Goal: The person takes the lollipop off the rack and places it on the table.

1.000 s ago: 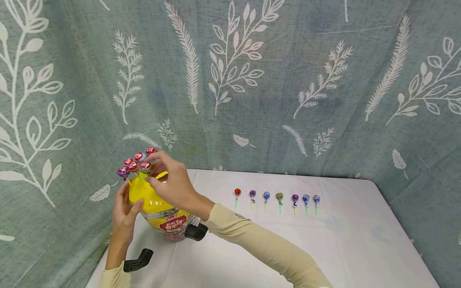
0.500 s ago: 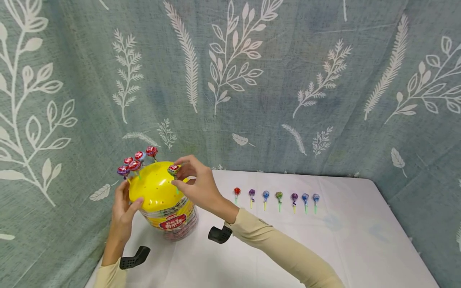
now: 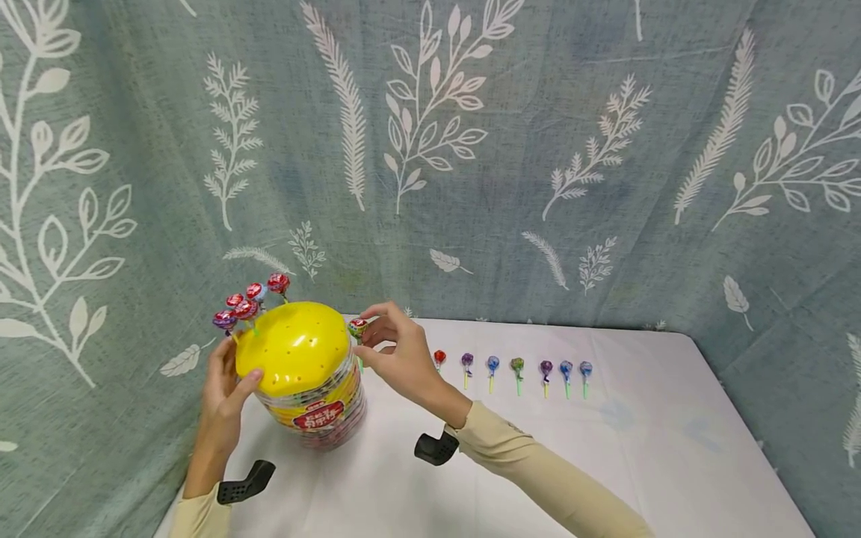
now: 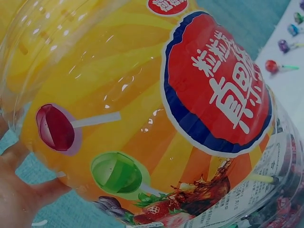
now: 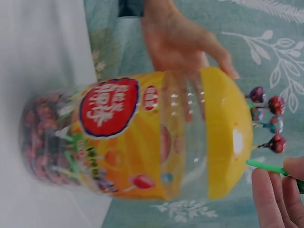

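A clear candy jar (image 3: 316,407) with a yellow domed lid (image 3: 292,347) full of small holes stands at the table's left. Several lollipops (image 3: 245,302) stick up from the lid's far left side. My left hand (image 3: 225,392) holds the jar's left side, thumb on the lid rim; the left hand (image 5: 183,40) also shows in the right wrist view, behind the jar (image 5: 137,137). My right hand (image 3: 397,355) pinches a red-wrapped lollipop (image 3: 357,327) with a green stick (image 5: 266,166), just right of the lid. The jar's label (image 4: 213,90) fills the left wrist view.
A row of several lollipops (image 3: 511,368) lies on the white table (image 3: 605,463) to the right of the jar. A leaf-patterned curtain (image 3: 471,149) hangs close behind and at both sides.
My right hand pulled one lollipop out of the cluster on the lid and carried it rightward, off the lid's right edge. The left hand stayed on the jar.
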Demonstrator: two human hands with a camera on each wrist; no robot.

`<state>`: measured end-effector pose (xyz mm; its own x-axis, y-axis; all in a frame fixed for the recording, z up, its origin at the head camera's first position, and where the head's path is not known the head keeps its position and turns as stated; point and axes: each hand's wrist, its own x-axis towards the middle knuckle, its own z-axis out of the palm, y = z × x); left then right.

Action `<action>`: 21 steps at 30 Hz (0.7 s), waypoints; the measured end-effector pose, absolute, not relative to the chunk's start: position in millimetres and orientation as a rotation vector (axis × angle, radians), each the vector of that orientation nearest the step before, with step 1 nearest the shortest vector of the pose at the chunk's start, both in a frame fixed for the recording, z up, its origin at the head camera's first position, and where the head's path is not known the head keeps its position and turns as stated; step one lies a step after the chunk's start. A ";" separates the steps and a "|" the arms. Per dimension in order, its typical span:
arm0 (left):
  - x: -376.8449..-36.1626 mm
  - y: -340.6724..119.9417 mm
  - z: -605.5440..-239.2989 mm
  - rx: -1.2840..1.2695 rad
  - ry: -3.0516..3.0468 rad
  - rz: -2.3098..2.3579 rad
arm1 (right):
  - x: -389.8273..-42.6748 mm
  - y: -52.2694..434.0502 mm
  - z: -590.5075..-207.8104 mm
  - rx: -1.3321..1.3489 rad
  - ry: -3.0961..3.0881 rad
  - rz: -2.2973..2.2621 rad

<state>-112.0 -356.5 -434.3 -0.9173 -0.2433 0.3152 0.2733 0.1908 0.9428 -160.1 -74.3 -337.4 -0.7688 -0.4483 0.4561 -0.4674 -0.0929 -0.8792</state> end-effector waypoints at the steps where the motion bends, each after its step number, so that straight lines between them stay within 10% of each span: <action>1: -111.9 -356.9 -434.5 -0.023 -2.080 -1.775 | -160.4 -73.0 -339.7 1.056 -2.110 2.058; 21: -111.8 -358.4 -435.0 -0.017 -2.092 -1.764 | -163.4 -49.6 -392.8 0.842 -2.201 2.112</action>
<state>-111.8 -358.4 -435.0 -0.9188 -0.2453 0.3092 0.2633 0.2025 0.9432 -163.4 -49.6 -392.8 -0.8580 -0.3856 0.3393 -0.3549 -0.0324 -0.9344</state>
